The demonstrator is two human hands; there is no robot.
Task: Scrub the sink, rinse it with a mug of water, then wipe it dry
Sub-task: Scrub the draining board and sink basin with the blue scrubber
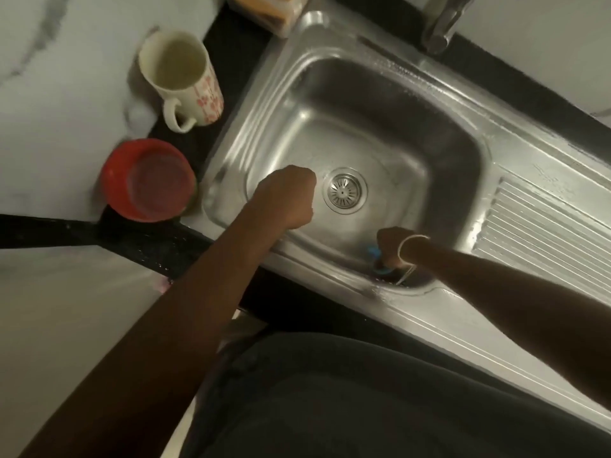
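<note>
The steel sink [390, 94] fills the middle of the head view, with a round drain [345, 190] in its basin. My left hand [287, 196] hangs over the basin's left side, fingers curled into a fist with nothing visible in it. My right hand [391, 247] is down against the basin's near wall, gripping a blue scrubber [375, 256] that is mostly hidden under the fingers. A cream mug [180, 77] with red marks and a handle stands on the counter left of the sink.
A red bowl [147, 180] sits on the counter by the sink's left corner. The tap [443, 21] rises at the back. A ribbed drainboard [542, 233] lies to the right. An orange-and-white container [264, 11] stands at the top edge.
</note>
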